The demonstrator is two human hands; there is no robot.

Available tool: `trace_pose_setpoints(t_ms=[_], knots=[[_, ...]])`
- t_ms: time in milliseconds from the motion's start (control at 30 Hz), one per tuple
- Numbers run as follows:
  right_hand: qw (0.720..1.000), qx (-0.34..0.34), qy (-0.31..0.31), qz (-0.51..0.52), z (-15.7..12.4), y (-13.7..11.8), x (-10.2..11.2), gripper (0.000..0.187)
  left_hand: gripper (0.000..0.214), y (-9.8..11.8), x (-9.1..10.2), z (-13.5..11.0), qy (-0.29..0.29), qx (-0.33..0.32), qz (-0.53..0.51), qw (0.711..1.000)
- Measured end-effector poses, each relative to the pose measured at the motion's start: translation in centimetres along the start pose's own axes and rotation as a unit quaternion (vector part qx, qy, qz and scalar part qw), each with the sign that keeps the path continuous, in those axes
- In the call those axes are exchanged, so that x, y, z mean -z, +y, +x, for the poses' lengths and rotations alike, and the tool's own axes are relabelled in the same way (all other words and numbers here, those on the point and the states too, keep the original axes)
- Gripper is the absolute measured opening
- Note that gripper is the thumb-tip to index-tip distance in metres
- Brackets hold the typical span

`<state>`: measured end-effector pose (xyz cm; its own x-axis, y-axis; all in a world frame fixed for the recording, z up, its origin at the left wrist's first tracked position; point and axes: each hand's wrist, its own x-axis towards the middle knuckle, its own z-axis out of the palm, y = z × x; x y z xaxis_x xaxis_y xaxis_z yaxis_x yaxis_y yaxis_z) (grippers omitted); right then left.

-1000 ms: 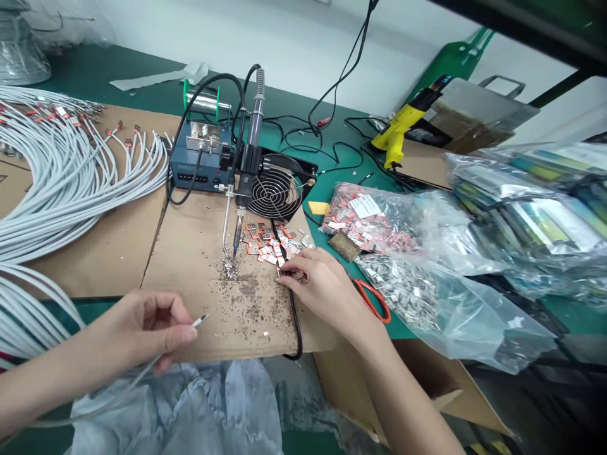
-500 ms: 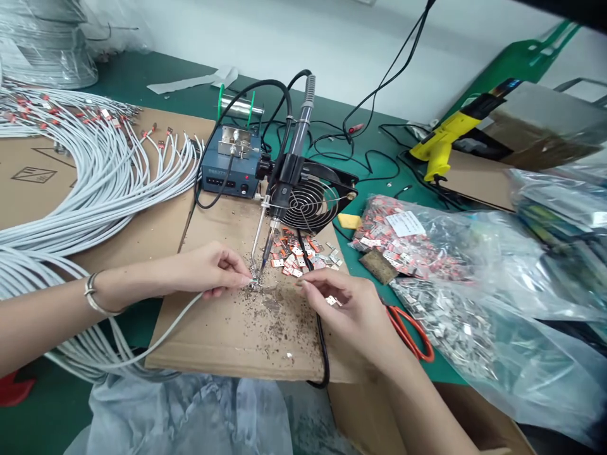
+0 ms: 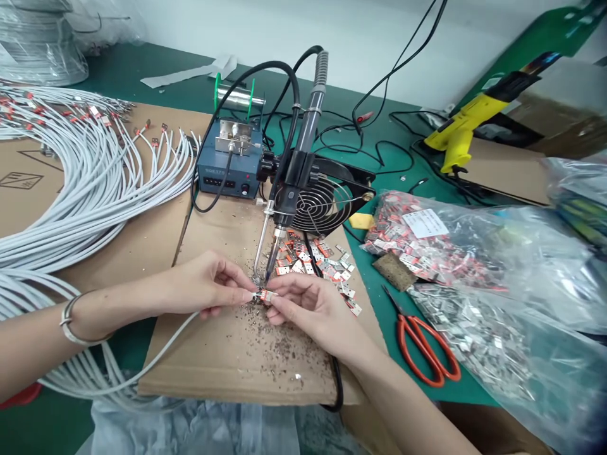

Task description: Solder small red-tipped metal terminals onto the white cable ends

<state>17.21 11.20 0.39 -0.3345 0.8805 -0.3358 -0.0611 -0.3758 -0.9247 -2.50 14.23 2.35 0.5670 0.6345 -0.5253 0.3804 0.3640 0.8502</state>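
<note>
The soldering iron (image 3: 296, 177) stands on the cardboard sheet (image 3: 222, 360), with the fan (image 3: 327, 205) behind it and the control box (image 3: 225, 170) to its left. Right of its tip lie loose connectors (image 3: 322, 259). Left of the sheet lie cables (image 3: 80, 183), right of it scissors (image 3: 424, 344) and bags (image 3: 478, 278).

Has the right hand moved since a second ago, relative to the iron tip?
Yes. The right hand left the connector pile and came leftward to just below the soldering iron tip, holding a connector against the cable in the left hand.

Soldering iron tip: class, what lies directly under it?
A small red connector, pinched by the right hand, meeting the grey wire from the left hand, over speckled cardboard. Fingers hide the joint.
</note>
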Motion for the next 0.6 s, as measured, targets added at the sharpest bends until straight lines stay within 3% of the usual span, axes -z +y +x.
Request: trace_pose_setpoints(t_ms=[300,600], knots=[[0.998,-0.009,0.023,0.049,0.01,-0.04,-0.22,0.02,0.024,0.2,-0.16,-0.03,0.01,0.015,-0.018,1.0],[0.999,0.014,0.028,0.034,-0.05,0.06,-0.26,0.015,0.022,-0.05,-0.17,-0.05,0.019,0.006,-0.01,1.0]])
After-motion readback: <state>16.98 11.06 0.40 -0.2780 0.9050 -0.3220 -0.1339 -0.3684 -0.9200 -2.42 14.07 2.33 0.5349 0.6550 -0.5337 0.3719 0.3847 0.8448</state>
